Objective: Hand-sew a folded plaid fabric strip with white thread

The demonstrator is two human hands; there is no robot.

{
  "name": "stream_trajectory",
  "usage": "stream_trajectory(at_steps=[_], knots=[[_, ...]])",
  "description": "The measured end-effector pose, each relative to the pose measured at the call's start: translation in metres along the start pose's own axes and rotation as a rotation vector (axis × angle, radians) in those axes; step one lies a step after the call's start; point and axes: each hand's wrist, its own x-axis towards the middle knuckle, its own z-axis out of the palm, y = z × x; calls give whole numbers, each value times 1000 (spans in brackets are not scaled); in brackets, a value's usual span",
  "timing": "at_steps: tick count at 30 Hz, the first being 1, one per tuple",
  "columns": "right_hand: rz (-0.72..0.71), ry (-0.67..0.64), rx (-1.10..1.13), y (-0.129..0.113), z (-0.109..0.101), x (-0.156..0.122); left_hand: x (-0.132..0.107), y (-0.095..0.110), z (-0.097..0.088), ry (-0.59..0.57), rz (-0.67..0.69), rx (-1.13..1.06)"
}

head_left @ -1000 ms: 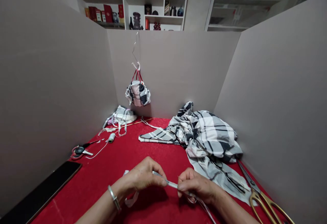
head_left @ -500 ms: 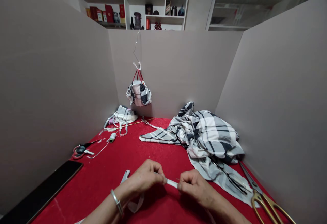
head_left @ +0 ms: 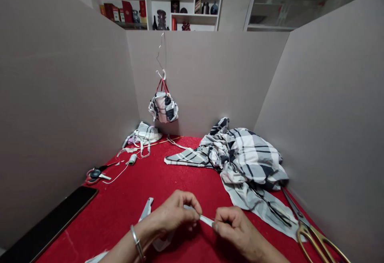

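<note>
A narrow white fabric strip [head_left: 206, 220] is stretched between my two hands, low in the middle of the view. My left hand [head_left: 177, 213], with a silver bangle at the wrist, pinches one end between thumb and forefinger. On the other end, the curled fingers of my right hand [head_left: 237, 229] are closed. A thin needle-like sliver shows at the right fingertips, too fine to be sure of. Pale cloth [head_left: 147, 209] sticks out beyond my left forearm, and more hangs under that hand. Whether it joins the strip is hidden.
Checked fabric [head_left: 252, 155] lies heaped at right, with black-handled scissors [head_left: 271, 207] and gold-handled shears [head_left: 310, 231] beside it. At left are a phone [head_left: 57, 223], small scissors [head_left: 95, 174], a thread spool [head_left: 132, 159] and cloth scraps [head_left: 147, 133]. A checked pouch [head_left: 163, 107] hangs on the back panel.
Both hands have shifted slightly to the right with the strip. The left forefinger now arches further over the strip, and pale fabric shows beneath it. The view has tilted a little.
</note>
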Motion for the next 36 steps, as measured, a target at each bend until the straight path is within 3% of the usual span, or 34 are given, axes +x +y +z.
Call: stream_trajectory(at_steps=[9,16,21,36], knots=[[-43,-29,-40,-1,-3,-4,-1,-4,0,-36,18,-148],[-280,-9,-354,-2,1,-12,-2,-5,-2,-31,-34,-265],[-340,-47,-357,-3,2,-12,-2,-4,-3,-25,-45,-264],[-441,28,-416,0,8,-12,-1,-2,4,3,-61,-128]])
